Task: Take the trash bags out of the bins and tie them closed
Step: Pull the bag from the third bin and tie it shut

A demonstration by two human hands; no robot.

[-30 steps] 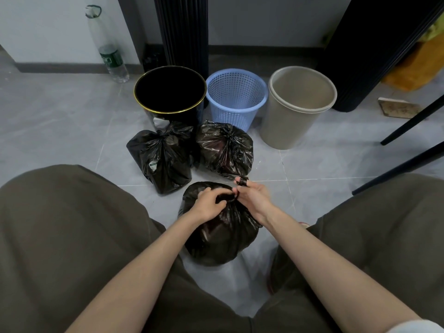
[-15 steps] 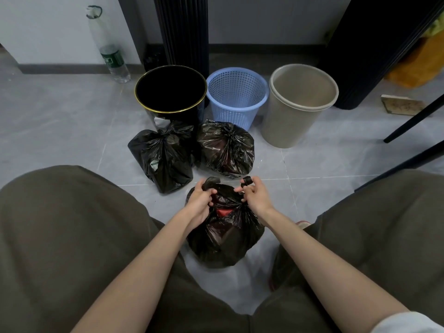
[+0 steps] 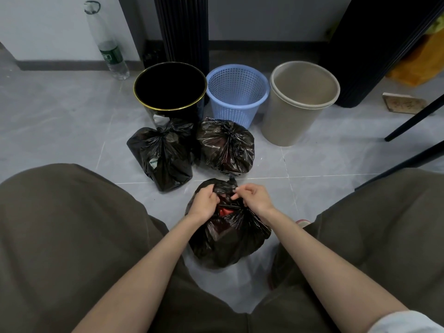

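- Head view: third trash bag sits on the floor between the knees, mouth not yet closed, something red showing in the gap.
- left hand and right hand are both curled, each pinching a flap of the bag's top.
- left tied bag and right tied bag lie in front of the black bin, blue basket and beige bin.
- Step: tying the last bag. Next probably cross the flaps and pull the knot tight.

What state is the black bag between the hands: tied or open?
Open: the black plastic trash bag shows a gap with something red inside; the left hand and right hand each pinch a flap.
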